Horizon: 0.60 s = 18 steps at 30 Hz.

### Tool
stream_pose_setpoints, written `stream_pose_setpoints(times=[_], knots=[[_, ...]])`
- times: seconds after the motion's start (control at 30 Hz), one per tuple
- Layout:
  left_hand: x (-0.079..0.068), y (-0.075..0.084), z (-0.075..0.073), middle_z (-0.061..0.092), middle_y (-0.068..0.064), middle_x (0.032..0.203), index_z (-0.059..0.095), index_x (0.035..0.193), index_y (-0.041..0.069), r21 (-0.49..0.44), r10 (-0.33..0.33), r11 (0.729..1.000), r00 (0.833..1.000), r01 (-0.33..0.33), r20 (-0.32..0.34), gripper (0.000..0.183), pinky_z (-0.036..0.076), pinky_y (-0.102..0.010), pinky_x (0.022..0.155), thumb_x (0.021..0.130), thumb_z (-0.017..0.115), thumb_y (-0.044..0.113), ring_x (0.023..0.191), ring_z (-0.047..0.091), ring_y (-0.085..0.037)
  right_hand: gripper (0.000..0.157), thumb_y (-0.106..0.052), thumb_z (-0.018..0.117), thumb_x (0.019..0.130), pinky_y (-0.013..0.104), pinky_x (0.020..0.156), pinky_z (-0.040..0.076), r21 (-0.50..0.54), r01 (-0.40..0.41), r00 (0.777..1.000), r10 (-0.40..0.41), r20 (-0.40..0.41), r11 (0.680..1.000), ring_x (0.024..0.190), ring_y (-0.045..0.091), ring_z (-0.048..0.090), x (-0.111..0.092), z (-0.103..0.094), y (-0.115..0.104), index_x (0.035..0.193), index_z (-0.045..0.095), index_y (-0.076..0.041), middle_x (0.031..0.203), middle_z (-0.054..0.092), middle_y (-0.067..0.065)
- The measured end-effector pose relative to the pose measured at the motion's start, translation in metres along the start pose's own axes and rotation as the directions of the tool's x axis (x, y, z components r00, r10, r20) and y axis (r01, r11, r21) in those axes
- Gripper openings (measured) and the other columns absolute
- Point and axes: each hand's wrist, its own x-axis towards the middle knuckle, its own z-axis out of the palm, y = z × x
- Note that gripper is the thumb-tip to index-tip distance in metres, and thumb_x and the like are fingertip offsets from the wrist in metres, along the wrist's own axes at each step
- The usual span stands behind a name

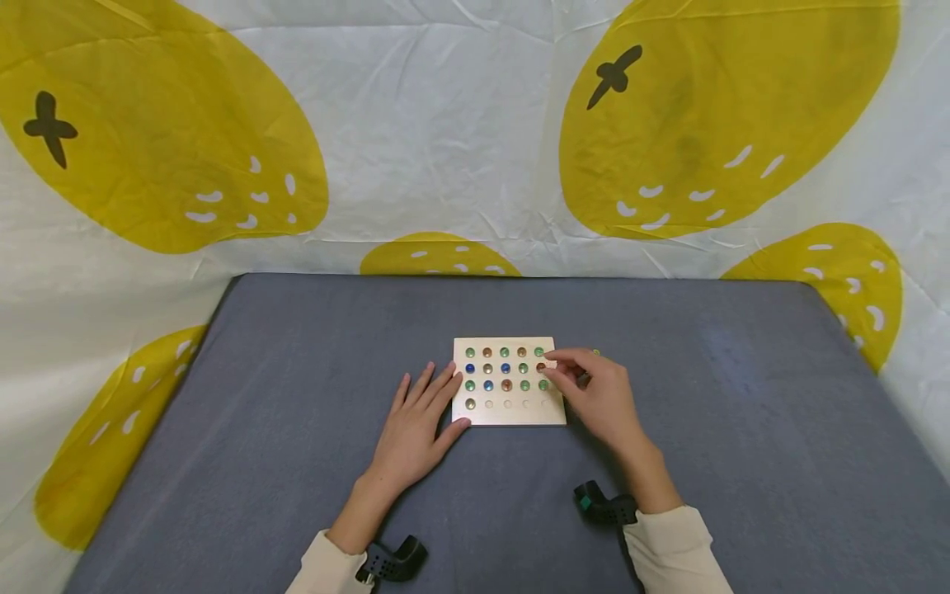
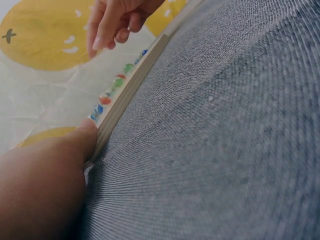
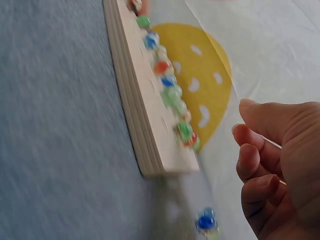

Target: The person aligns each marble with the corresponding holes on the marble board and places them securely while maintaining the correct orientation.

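A pale wooden board point(image 1: 512, 414) lies on the table, with shallow round hollows in rows. Glass marbles point(image 1: 505, 369) in green, blue, brown and orange fill the three far rows; the near row holds one marble point(image 1: 471, 404) at its left end beside several bare hollows. My left hand point(image 1: 410, 437) rests with spread fingers at the board's left edge, the thumb point(image 2: 86, 137) against its near corner. Above the right edge hovers my right hand point(image 1: 599, 398), thumb and index finger apart, other fingers bent in. No marble shows between its fingertips.
Beyond the board's right end a few blue and clear marbles point(image 3: 206, 220) sit on the table, mostly hidden by my right hand in the head view. Grey cloth point(image 1: 334, 330) covers the table. A white curtain point(image 1: 445, 124) with yellow shapes hangs behind.
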Motion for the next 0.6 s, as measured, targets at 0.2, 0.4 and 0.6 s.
stream_pose_setpoints(times=[0.2, 0.4, 0.6], knots=[[0.0, 0.0, 0.0, 0.037, -0.003, 0.151, 0.045, 0.145, 0.013, 0.002, 0.002, 1.0, 1.0, -0.002, -0.003, 0.062, 0.016, -0.054, 0.112, 0.092, 0.06, 0.044, 0.14, 0.026, -0.03, 0.021, -0.008, 0.077, 0.081, 0.018, 0.054, 0.043, -0.034, -0.069, 0.997, 0.068, -0.027, 0.997, 0.066, 0.012, 0.056, -0.002, -0.011, 0.014, 0.102, 0.073, -0.006, 0.077, 0.063, -0.001], [0.0, 0.0, 0.0, 0.037, -0.004, 0.15, 0.045, 0.144, 0.012, -0.003, 0.004, 1.0, 1.0, -0.005, -0.007, 0.062, 0.017, -0.056, 0.111, 0.092, 0.06, 0.044, 0.14, 0.028, -0.032, 0.02, -0.009, 0.077, 0.082, 0.015, 0.057, 0.041, -0.061, -0.105, 0.993, 0.102, -0.058, 0.993, 0.066, 0.014, 0.057, -0.005, -0.018, 0.026, 0.101, 0.074, -0.008, 0.078, 0.065, 0.0], [0.0, 0.0, 0.001, 0.038, -0.005, 0.15, 0.045, 0.144, 0.012, -0.004, 0.01, 1.0, 1.0, -0.01, -0.012, 0.062, 0.017, -0.057, 0.111, 0.092, 0.06, 0.043, 0.139, 0.028, -0.032, 0.018, -0.009, 0.077, 0.082, 0.016, 0.057, 0.039, -0.081, -0.121, 0.991, 0.116, -0.061, 0.989, 0.064, 0.013, 0.054, -0.008, -0.02, 0.037, 0.099, 0.074, -0.006, 0.077, 0.064, 0.001]])
